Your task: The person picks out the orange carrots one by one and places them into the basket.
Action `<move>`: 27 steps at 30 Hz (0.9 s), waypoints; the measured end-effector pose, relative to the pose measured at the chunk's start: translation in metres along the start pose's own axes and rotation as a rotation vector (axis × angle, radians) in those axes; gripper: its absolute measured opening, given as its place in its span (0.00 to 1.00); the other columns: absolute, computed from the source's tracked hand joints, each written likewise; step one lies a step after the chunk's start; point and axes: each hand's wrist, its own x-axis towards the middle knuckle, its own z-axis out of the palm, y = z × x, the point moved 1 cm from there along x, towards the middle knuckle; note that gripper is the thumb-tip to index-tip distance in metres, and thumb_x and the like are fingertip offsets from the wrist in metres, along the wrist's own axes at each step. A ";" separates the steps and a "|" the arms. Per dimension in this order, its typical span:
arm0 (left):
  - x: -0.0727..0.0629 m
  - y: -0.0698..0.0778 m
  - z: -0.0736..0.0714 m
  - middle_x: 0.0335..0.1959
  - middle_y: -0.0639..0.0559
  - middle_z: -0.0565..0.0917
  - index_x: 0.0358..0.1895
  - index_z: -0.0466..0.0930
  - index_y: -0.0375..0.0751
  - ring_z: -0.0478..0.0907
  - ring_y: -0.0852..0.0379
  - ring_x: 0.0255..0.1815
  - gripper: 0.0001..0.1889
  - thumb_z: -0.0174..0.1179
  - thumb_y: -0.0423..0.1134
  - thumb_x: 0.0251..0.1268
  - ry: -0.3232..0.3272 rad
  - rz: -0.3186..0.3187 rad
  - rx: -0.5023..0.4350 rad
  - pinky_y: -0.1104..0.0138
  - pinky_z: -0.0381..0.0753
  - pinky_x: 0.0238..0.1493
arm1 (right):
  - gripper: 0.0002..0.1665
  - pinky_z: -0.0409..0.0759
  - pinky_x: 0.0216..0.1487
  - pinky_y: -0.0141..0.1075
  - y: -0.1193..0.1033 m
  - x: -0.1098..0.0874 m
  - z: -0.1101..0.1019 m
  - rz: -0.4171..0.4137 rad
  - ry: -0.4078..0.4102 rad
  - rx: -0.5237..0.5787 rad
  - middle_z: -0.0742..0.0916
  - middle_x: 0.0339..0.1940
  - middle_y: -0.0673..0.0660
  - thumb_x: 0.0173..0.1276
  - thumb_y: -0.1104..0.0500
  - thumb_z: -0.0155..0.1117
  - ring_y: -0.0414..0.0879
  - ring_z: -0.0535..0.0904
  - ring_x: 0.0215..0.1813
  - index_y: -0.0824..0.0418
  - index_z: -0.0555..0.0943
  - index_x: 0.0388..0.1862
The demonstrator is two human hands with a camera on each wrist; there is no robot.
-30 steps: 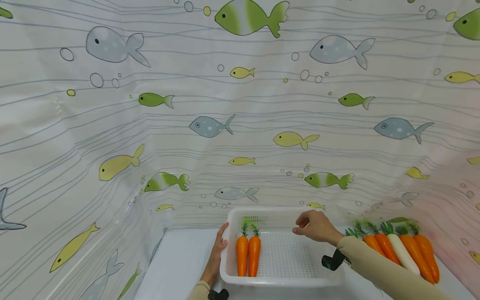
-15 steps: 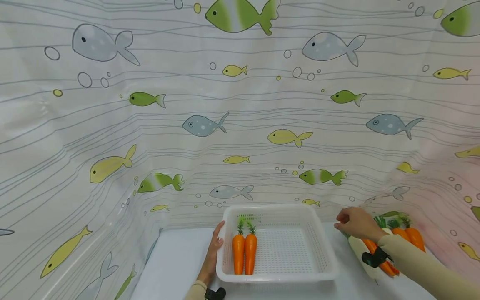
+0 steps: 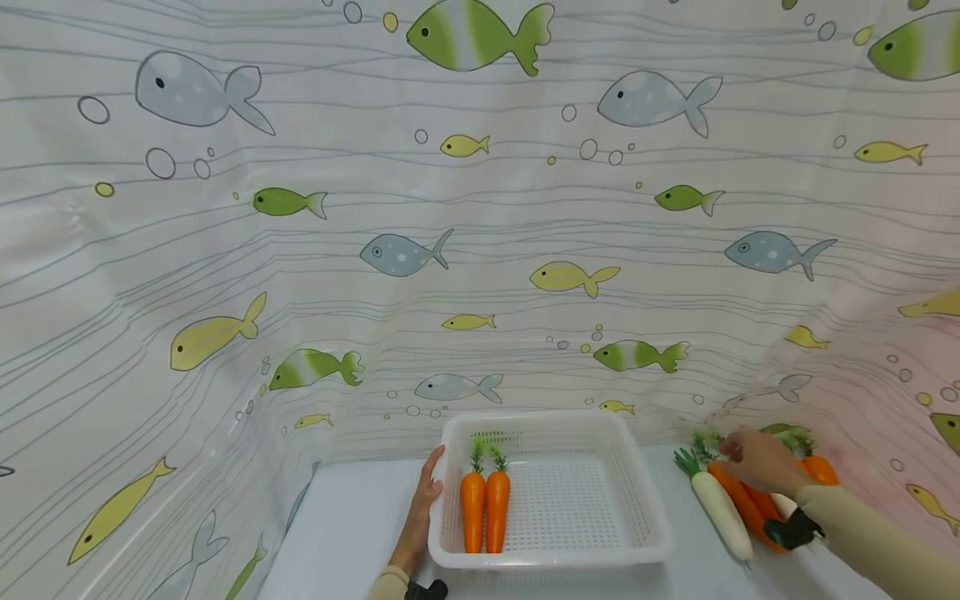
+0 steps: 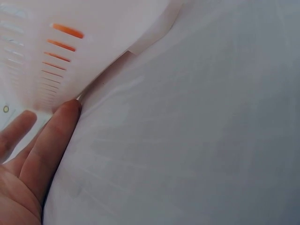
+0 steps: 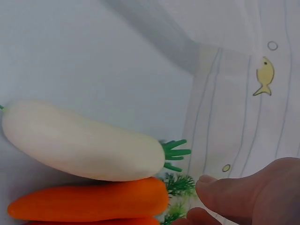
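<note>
"On the white table, what do my cameras pick up?"

"A white basket stands near the middle. Two orange carrots lie side by side in its left part, leafy tops toward the far end."

"And the left hand?"

"I see it touching the basket's left wall, fingers mostly straight and lying along the outside."

"Where is the right hand?"

"Over to the right, above a row of loose carrots, thumb and fingers bent near their leafy tops. From my end I cannot tell how wide they are parted, or whether they have hold of the leaves."

"What lies beside that row?"

"A white radish, just to the left, its green top at the far end. Beyond everything hangs a pale backdrop printed with fish."
</note>
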 end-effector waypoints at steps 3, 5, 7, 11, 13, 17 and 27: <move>-0.001 0.000 -0.001 0.89 0.39 0.47 0.87 0.45 0.60 0.55 0.30 0.83 0.33 0.35 0.52 0.84 0.005 -0.002 -0.006 0.44 0.63 0.77 | 0.18 0.87 0.40 0.52 0.010 -0.001 0.007 0.022 -0.021 -0.003 0.89 0.44 0.68 0.65 0.64 0.71 0.59 0.85 0.43 0.73 0.85 0.51; -0.002 0.000 -0.001 0.89 0.39 0.47 0.87 0.45 0.60 0.56 0.30 0.83 0.33 0.34 0.52 0.84 0.004 0.002 -0.003 0.45 0.63 0.76 | 0.19 0.87 0.40 0.52 0.015 -0.001 0.014 0.032 -0.037 -0.009 0.89 0.46 0.71 0.65 0.64 0.70 0.61 0.86 0.44 0.74 0.84 0.53; -0.002 0.000 -0.001 0.89 0.39 0.47 0.88 0.45 0.60 0.56 0.30 0.83 0.33 0.34 0.53 0.84 0.002 0.005 0.000 0.44 0.64 0.76 | 0.21 0.87 0.43 0.55 0.018 -0.001 0.020 0.043 -0.052 -0.017 0.88 0.49 0.72 0.65 0.65 0.70 0.64 0.86 0.46 0.75 0.83 0.55; -0.001 -0.001 0.000 0.89 0.39 0.46 0.88 0.44 0.60 0.56 0.29 0.83 0.33 0.33 0.53 0.84 -0.003 0.005 -0.002 0.41 0.64 0.77 | 0.25 0.86 0.49 0.61 0.020 -0.002 0.030 0.072 -0.057 -0.044 0.88 0.50 0.73 0.65 0.65 0.71 0.67 0.85 0.49 0.78 0.81 0.58; 0.000 0.000 0.001 0.89 0.39 0.47 0.88 0.45 0.61 0.57 0.30 0.82 0.32 0.33 0.53 0.84 0.005 0.002 -0.001 0.41 0.64 0.77 | 0.26 0.85 0.51 0.63 0.022 -0.002 0.034 0.081 -0.053 -0.054 0.88 0.50 0.72 0.64 0.65 0.70 0.68 0.85 0.50 0.78 0.80 0.59; 0.000 0.000 0.002 0.89 0.41 0.49 0.87 0.46 0.63 0.58 0.31 0.82 0.32 0.34 0.54 0.84 0.021 -0.005 -0.009 0.38 0.65 0.77 | 0.28 0.84 0.53 0.65 0.025 0.000 0.040 0.068 -0.043 -0.085 0.88 0.51 0.73 0.63 0.67 0.70 0.70 0.85 0.52 0.79 0.78 0.61; 0.000 -0.002 0.001 0.89 0.41 0.49 0.88 0.46 0.60 0.57 0.32 0.83 0.32 0.33 0.53 0.85 0.020 0.010 0.026 0.45 0.65 0.76 | 0.33 0.85 0.49 0.66 0.024 -0.002 0.045 0.096 -0.096 -0.144 0.83 0.58 0.80 0.63 0.71 0.68 0.71 0.83 0.51 0.77 0.74 0.68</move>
